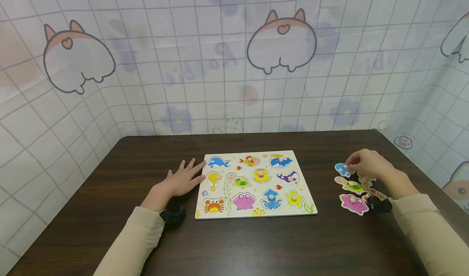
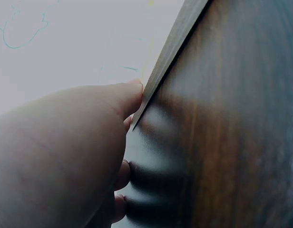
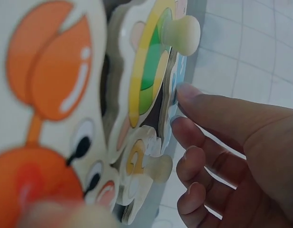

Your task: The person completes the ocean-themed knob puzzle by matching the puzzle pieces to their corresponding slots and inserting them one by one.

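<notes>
A wooden sea-animal puzzle board (image 1: 227, 190) lies on the dark table. My left hand (image 1: 181, 180) rests at its left side, fingers spread, thumb and index fingertips at the board's edge (image 2: 170, 47). At the far right, my right hand (image 1: 368, 164) pinches a blue puzzle piece (image 1: 341, 169) between thumb and index finger; its knob is hidden by the fingers. Around that hand lie a turtle piece (image 1: 351, 186), a pink shell piece (image 1: 353, 204), a yellow seahorse piece (image 1: 366, 181) partly under the hand, and a crab piece (image 3: 61, 71), close to the right wrist camera.
Knobbed pieces sit in the board, among them a red fish (image 1: 250, 161), a blue squid (image 1: 271, 199) and a yellow star (image 1: 294, 198). Dolphin, seahorse, turtle, crab and shell pictures there have no knobs. A patterned curtain (image 1: 220, 84) hangs behind the dark wooden table (image 1: 256, 243).
</notes>
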Demonstrator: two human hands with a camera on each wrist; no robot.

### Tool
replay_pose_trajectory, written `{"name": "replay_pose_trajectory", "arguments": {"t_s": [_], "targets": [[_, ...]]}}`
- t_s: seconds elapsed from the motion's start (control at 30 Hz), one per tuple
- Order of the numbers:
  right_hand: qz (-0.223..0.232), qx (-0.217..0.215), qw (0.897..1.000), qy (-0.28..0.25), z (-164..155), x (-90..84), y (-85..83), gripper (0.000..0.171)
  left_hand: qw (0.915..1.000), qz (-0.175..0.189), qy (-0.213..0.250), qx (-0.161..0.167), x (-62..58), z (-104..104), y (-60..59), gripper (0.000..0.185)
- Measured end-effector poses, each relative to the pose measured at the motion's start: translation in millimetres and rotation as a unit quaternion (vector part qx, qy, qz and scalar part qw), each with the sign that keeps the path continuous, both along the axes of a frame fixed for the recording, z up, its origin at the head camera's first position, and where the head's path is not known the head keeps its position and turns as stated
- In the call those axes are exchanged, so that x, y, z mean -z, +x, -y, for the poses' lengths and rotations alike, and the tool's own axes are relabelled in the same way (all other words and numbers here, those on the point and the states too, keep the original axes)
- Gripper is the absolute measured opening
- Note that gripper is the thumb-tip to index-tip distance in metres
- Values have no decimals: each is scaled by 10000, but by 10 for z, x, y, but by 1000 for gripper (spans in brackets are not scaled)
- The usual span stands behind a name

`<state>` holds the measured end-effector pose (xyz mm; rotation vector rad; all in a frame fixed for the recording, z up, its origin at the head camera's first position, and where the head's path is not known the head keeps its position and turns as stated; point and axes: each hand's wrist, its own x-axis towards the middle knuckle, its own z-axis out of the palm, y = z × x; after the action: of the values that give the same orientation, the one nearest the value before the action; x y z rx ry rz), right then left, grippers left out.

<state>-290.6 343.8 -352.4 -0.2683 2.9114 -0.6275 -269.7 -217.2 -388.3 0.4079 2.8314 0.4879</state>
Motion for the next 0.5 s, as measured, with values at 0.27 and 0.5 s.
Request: {"name": "replay_pose_trajectory", "arguments": {"t_s": [0.27, 0.5], "targets": [[-217, -174, 9995, 139, 20, -63, -18, 26, 10000, 63, -25, -68, -14, -12, 3, 67], [-521, -307, 9980, 178, 132, -129, -11, 25, 9999, 81, -22, -82, -4, -12, 1, 67]]}}
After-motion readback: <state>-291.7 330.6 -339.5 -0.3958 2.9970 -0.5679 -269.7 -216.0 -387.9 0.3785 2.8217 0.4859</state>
